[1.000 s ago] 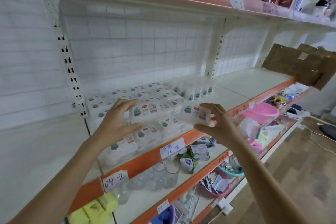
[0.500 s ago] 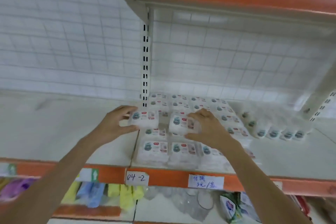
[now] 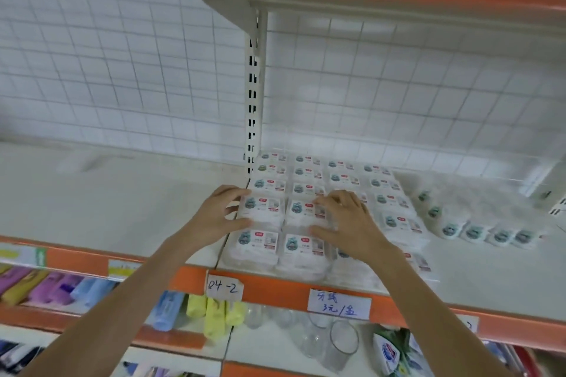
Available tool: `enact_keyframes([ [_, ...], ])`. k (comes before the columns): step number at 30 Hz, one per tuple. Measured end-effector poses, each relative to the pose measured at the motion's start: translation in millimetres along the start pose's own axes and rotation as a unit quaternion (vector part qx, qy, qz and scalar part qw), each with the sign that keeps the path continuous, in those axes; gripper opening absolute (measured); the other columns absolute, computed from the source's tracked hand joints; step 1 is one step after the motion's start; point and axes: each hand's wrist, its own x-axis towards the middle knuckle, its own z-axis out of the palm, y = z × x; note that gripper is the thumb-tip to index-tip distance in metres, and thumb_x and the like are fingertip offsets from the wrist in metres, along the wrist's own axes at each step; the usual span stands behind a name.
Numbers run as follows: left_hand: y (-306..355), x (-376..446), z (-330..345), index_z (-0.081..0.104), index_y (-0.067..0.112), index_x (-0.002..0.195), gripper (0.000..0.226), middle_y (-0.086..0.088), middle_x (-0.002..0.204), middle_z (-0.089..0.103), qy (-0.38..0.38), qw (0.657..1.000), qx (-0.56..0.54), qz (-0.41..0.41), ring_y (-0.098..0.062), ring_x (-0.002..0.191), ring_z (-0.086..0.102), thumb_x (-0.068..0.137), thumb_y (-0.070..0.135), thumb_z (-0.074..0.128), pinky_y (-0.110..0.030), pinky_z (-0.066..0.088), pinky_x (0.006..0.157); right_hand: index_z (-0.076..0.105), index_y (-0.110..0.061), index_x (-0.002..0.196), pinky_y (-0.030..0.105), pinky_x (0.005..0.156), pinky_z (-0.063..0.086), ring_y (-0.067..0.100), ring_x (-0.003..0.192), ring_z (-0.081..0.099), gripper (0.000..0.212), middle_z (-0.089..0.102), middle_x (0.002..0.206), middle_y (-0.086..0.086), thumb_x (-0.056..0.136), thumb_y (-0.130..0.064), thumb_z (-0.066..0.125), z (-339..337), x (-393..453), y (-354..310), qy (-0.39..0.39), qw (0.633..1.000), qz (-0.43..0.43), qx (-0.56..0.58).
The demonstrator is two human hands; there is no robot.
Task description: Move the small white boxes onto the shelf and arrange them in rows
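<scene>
Small white boxes, labelled and film-wrapped, lie flat in a grid on the white shelf above the tag "04-2"; 4 columns are visible, the rows running back to the wire-grid rear panel. Left hand: thumb and curled fingers grip 1 box in the leftmost column, second row from the front. Right hand: fingers spread and curled over the neighbouring box, thumb at its near edge. Whether either box is fully seated or sits on a lower layer cannot be told. Risk, as a judgement: the 2 boxes touch along their sides and meet the front row, so an uneven push could skew them, ride 1 over its neighbour, or nudge the front row toward the orange shelf lip. Slippery wrapping may let a box slide out of line on release. To the right lies a row of small round packs; glass cups stand on the shelf below.
</scene>
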Motion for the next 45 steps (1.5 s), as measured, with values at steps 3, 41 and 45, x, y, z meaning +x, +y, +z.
enact_keyframes([
  [3, 0, 1, 2, 0.051, 0.029, 0.113, 0.051, 0.008, 0.114, 0.045, 0.001, 1.0, -0.022, -0.009, 0.001, 0.104, 0.052, 0.074, 0.003, 0.073, -0.005, 0.043, 0.087, 0.045, -0.026, 0.133, 0.034, 0.108, 0.022, 0.019, 0.123, 0.034, 0.056, 0.041, 0.128, -0.001, 0.084, -0.05, 0.057, 4, -3, 1, 0.017, 1.0, 0.003, 0.004],
  [41, 22, -271, -25, 0.066, 0.012, 0.084, 0.035, -0.002, 0.077, 0.065, 0.108, 0.886, 0.45, 0.01, -0.025, 0.065, 0.064, 0.077, 0.035, 0.041, -0.029, 0.05, 0.053, 0.07, -0.018, 0.09, 0.037, 0.058, 0.055, 0.023, 0.072, 0.068, 0.045, 0.07, 0.085, -0.001, 0.05, -0.029, 0.088, 18, -200, -91, 0.04, 0.991, -0.016, -0.131],
  [45, 20, -347, -45, 0.068, 0.014, 0.089, 0.04, -0.001, 0.083, 0.067, 0.099, 0.873, 0.47, -0.086, -0.022, 0.068, 0.066, 0.075, 0.038, 0.04, -0.032, 0.053, 0.056, 0.069, -0.016, 0.095, 0.04, 0.06, 0.054, 0.027, 0.077, 0.067, 0.042, 0.069, 0.091, 0.002, 0.057, -0.026, 0.085, 41, -206, -133, -0.002, 0.995, -0.065, -0.082],
])
